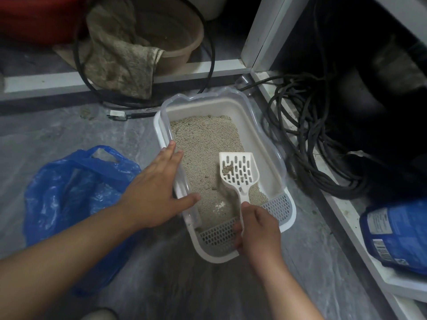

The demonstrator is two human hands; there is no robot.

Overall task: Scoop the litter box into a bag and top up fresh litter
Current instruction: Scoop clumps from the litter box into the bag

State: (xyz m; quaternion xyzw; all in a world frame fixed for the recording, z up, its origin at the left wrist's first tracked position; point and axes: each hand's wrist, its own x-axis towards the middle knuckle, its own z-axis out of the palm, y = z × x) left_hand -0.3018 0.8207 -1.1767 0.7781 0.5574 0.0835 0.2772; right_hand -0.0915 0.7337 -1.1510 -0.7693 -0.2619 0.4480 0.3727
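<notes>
Inside litter box (254,125): grey litter (203,137), slotted scoop (236,172).

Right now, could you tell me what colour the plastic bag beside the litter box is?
The plastic bag is blue, translucent, seen in the head view, the only one.

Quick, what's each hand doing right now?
Left hand: open, fingers straight, resting on the litter box rim.
Right hand: gripping the scoop handle.

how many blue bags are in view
2: an open blue plastic bag on the floor left of the litter box, and a blue litter bag at the right edge, partly cut off.
</notes>
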